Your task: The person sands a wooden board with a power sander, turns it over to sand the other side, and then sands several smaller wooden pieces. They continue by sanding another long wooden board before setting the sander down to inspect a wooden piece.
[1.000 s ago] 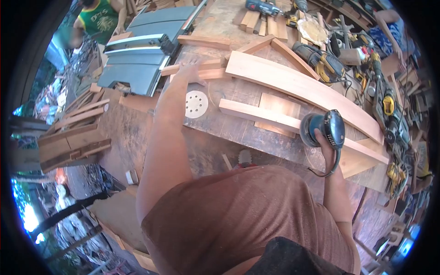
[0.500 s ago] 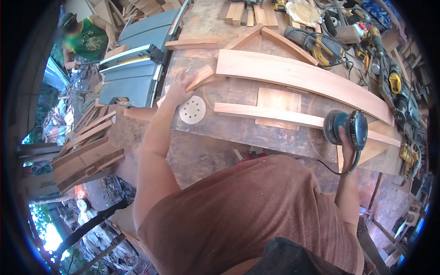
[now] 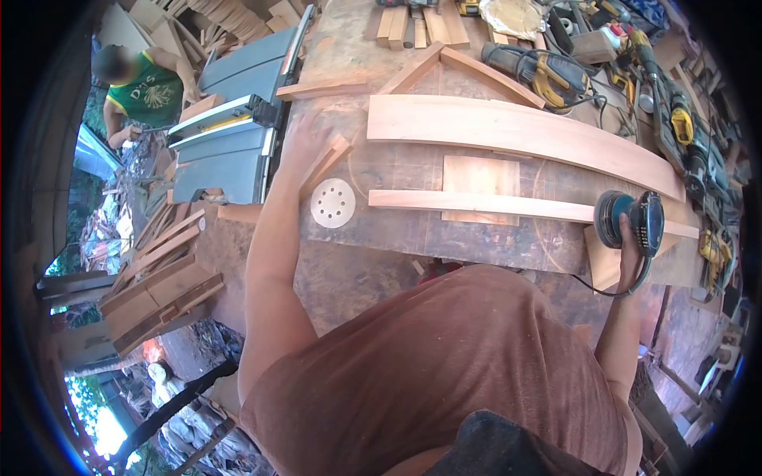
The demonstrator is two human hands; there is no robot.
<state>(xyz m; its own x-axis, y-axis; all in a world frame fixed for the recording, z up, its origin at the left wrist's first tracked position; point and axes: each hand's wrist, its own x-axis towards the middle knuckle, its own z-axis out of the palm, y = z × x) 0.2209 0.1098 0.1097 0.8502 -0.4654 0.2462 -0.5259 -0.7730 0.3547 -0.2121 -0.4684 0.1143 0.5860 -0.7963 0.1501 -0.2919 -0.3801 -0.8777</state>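
My right hand (image 3: 629, 242) grips a dark teal random orbital sander (image 3: 639, 220), its pad side turned left and its cord looping down below the wrist. The sander is over the right part of a long narrow wooden strip (image 3: 476, 201). My left hand (image 3: 304, 144), somewhat blurred, is over the left side of the bench with its fingers stretched out. Just beside it lies a short wood block (image 3: 327, 163). A round sanding disc with holes (image 3: 332, 203) lies flat below the block. A wide curved board (image 3: 508, 127) lies behind the strip.
Beyond the board are two joined wood pieces (image 3: 441, 57) and a yellow-and-black power tool (image 3: 556, 81). More tools crowd the right edge. A table saw (image 3: 230, 119) stands at the left, with another person (image 3: 147, 87) behind it. A square wood panel (image 3: 482, 170) lies under the strip.
My right hand has moved right with the sander along the strip. My left hand has come off the short wood block, which now lies turned and lower left.
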